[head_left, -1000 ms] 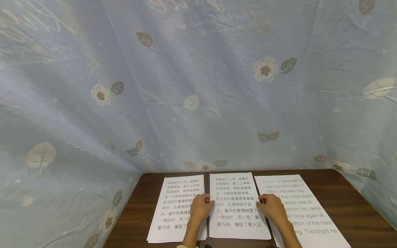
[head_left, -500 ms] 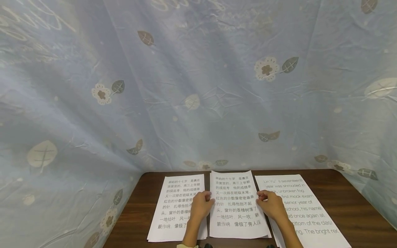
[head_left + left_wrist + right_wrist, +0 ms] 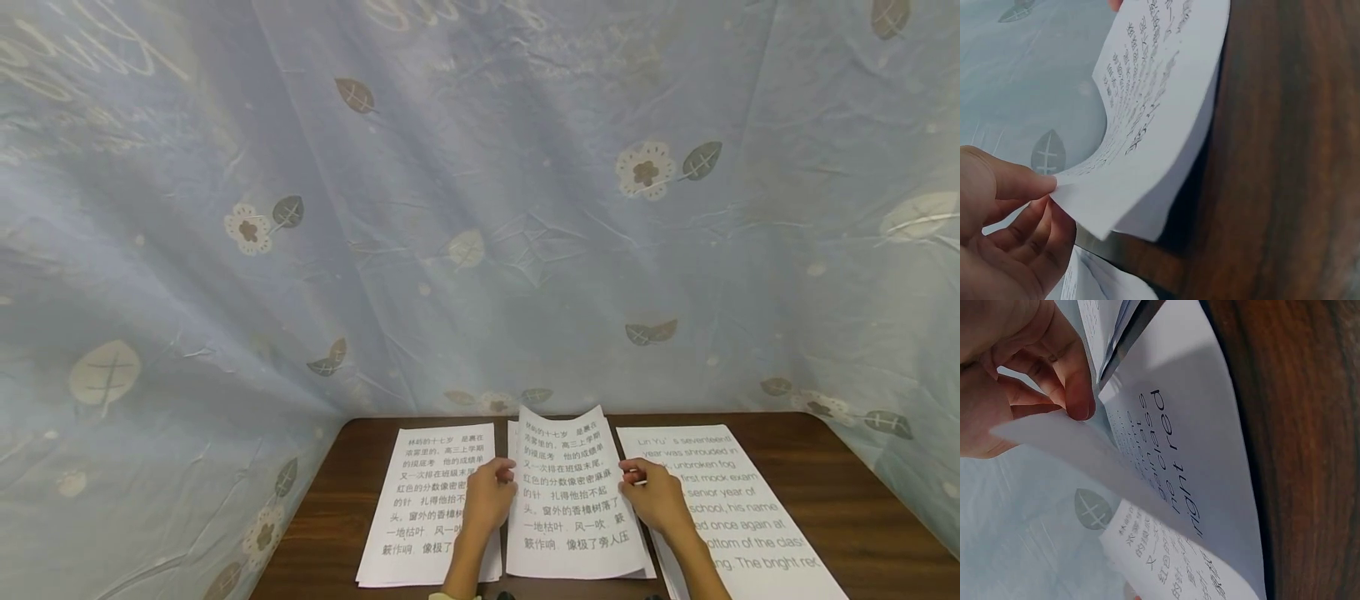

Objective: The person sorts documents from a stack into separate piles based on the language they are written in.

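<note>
A sheet of paper (image 3: 568,500) printed with Chinese text is raised and bowed over the middle stack. Its left edge is pinched between the thumb and fingers of my left hand (image 3: 489,498), and its right edge by my right hand (image 3: 656,498). In the left wrist view, the left thumb (image 3: 1029,182) presses on the sheet's margin, which curves away from it. The right wrist view has the fingers (image 3: 1079,387) of my right hand on the lifted edge. More paper of the middle stack (image 3: 641,573) shows beneath the sheet.
To the left lies a stack of Chinese-printed pages (image 3: 420,500), partly covered by my left forearm. English-printed pages (image 3: 765,517) lie to the right, partly behind my right arm. All rest on a dark wooden table (image 3: 885,542). A patterned blue-grey cloth (image 3: 480,250) hangs behind.
The middle sheet has risen off its stack; its top corners curl upward and its sides bow in. Both hands stay at its side edges, the left slightly higher.
</note>
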Demonstrator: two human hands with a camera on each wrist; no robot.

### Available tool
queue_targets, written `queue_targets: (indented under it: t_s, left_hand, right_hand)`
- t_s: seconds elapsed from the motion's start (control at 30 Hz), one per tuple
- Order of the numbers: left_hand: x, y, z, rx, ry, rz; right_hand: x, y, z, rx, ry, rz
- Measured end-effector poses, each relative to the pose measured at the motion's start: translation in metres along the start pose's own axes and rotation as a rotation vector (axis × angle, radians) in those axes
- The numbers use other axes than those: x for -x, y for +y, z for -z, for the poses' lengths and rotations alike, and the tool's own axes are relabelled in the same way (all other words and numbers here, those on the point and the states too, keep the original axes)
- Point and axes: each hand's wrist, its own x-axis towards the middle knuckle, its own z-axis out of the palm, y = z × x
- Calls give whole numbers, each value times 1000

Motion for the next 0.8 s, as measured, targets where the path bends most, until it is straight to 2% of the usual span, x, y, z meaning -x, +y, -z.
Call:
queue_targets:
  t_s: [0.27,0.5,0.8]
  left_hand:
    - [-4,-1,8,94,-17,-29]
    - [-7,-6,19,92,-15,-15]
    - [-5,-20,42,61,2,22]
  right_hand:
    - [2,0,-4,-30,13,7]
    - [4,-7,-15,-76,9,10]
    - [3,-18,-40,-127,8,2]
